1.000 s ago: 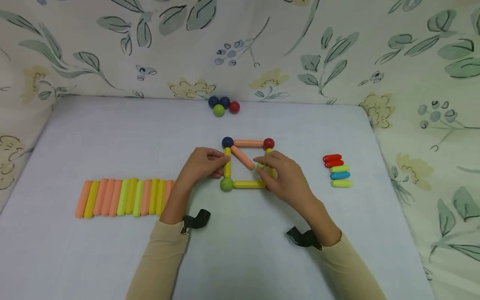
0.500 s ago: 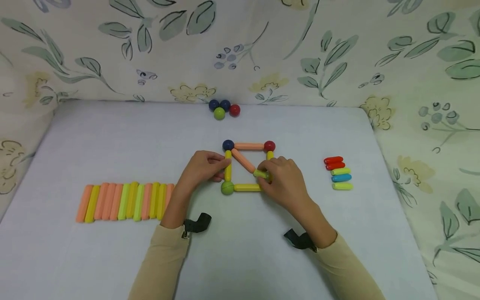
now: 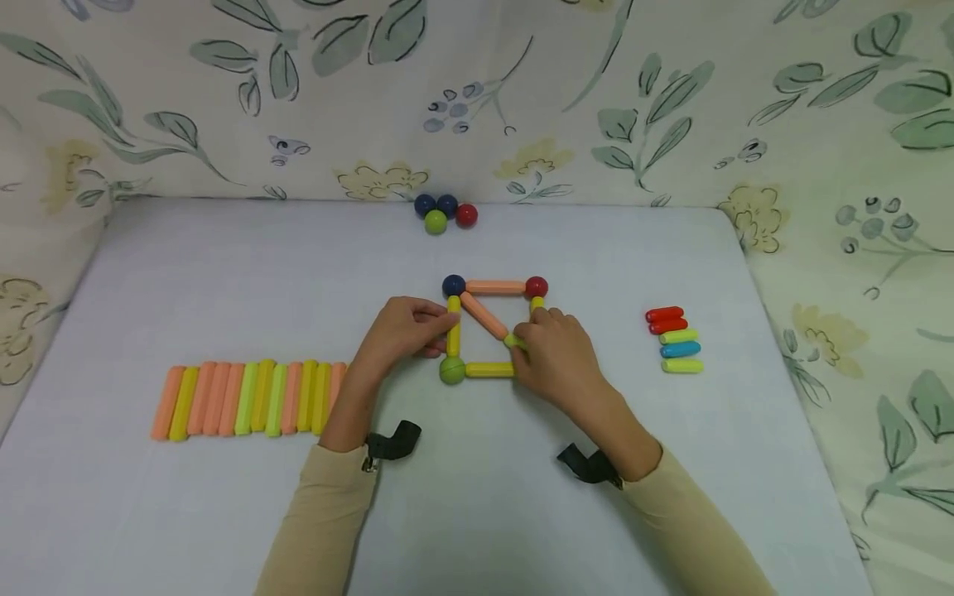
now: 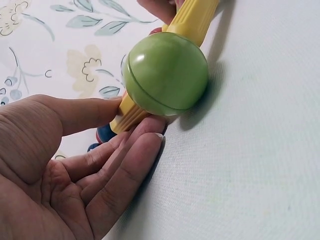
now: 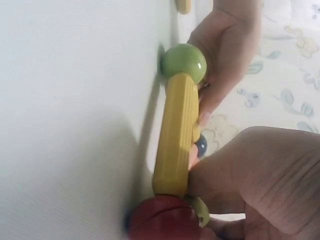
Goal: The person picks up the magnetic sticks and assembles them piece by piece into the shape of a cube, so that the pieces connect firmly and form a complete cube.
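Observation:
A square of rods and balls lies on the table, with a navy ball [image 3: 454, 285], a red ball [image 3: 537, 286] and a green ball [image 3: 451, 370] at visible corners. My left hand [image 3: 403, 333] pinches the yellow rod [image 3: 454, 338] on the left side between thumb and fingers. Diagonally inward from the navy ball runs an orange rod [image 3: 484, 316]. My right hand [image 3: 559, 356] pinches a short yellow-green rod [image 3: 511, 340] at that rod's inner end. It hides the square's near right corner, where the right wrist view shows another red ball [image 5: 164, 220].
To the left lies a row of orange, yellow and yellow-green rods [image 3: 246, 397], partly behind the left wrist. Several short rods [image 3: 680, 349] are stacked at the right. Loose navy, green and red balls [image 3: 466, 216] sit at the table's back edge.
The right hand has brought the short yellow-green rod to the orange diagonal's inner end and closed over it, shifting slightly toward the square's middle. The left hand stays on the yellow rod.

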A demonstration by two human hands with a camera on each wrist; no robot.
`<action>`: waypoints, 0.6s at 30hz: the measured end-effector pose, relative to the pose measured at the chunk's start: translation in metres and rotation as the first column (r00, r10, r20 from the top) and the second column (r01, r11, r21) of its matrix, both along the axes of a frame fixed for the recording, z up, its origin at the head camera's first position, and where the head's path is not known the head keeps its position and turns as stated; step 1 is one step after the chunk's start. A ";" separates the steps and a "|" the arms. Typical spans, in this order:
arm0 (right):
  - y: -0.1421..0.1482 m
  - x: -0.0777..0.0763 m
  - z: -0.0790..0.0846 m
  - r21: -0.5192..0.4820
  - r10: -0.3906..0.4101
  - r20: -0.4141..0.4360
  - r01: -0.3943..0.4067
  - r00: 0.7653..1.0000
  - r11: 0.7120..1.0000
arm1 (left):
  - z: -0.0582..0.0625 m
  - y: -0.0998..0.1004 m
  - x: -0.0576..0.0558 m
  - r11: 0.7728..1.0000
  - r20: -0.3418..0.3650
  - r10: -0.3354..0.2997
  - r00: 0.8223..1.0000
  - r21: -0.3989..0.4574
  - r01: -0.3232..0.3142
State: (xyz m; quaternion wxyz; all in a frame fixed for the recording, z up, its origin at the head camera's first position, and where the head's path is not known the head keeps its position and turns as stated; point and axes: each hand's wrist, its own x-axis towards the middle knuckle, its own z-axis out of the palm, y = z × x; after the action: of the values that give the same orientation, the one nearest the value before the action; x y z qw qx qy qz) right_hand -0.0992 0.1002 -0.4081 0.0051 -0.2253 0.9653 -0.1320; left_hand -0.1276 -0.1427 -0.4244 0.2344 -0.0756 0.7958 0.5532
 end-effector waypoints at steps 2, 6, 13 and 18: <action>0.000 0.003 0.000 0.009 -0.006 -0.004 0.006 1.000 1.000 | 0.000 0.002 0.000 1.000 -0.001 -0.001 1.000 0.005 0.001; 0.001 0.008 -0.002 -0.016 -0.030 -0.012 0.030 0.999 0.999 | 0.001 0.002 0.000 1.000 -0.001 0.003 1.000 0.004 -0.003; 0.001 0.013 -0.005 -0.074 -0.064 -0.031 0.061 0.997 0.995 | 0.000 0.000 0.000 1.000 0.000 0.002 1.000 -0.007 -0.002; -0.001 0.014 -0.010 -0.125 -0.100 -0.033 0.096 0.994 0.988 | -0.001 -0.002 -0.002 1.000 0.001 -0.008 1.000 -0.005 0.008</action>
State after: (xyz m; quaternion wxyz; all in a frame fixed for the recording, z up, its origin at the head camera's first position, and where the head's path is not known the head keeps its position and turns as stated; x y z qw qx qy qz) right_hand -0.0853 0.0995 -0.4178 -0.0342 -0.1799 0.9651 -0.1870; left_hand -0.1292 -0.1443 -0.4256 0.2366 -0.0733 0.7973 0.5504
